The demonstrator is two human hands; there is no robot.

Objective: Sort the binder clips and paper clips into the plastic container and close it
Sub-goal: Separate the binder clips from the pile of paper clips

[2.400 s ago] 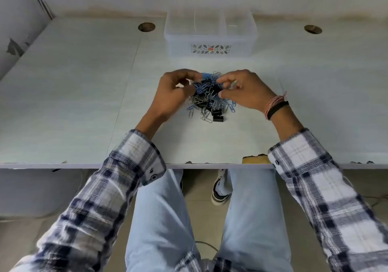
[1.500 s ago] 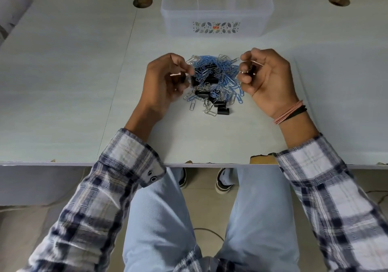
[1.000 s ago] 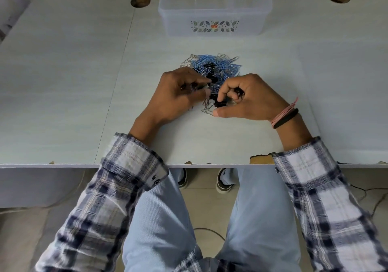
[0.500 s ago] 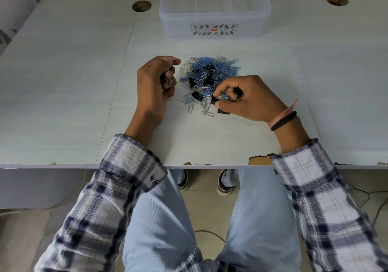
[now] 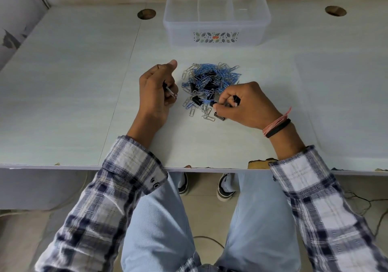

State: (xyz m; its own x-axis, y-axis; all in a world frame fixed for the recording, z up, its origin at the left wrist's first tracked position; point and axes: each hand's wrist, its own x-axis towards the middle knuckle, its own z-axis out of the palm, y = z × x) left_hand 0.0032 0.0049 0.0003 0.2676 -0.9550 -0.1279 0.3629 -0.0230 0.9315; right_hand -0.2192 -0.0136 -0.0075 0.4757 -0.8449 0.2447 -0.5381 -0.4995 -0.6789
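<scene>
A tangled pile of clips (image 5: 210,82), blue and silver paper clips mixed with black binder clips, lies mid-table. My left hand (image 5: 156,91) rests just left of the pile, fingers curled around binder clips whose wire handles stick out. My right hand (image 5: 246,105) sits at the pile's near right edge, holding binder clips in the palm while thumb and finger pinch another black binder clip (image 5: 216,103). The clear plastic container (image 5: 216,38) stands open at the back, divided into compartments, with a leaf-pattern label on its front.
Two round cable holes (image 5: 146,14) (image 5: 335,11) sit in the table on either side of the container. The near table edge (image 5: 210,168) is chipped by my right sleeve. My knees and shoes show below it. A wall corner rises at far left.
Both hands dipped into the pile, then my left hand drew out to the left holding binder clips. My right hand stayed at the pile's near right edge, picking at black binder clips.
</scene>
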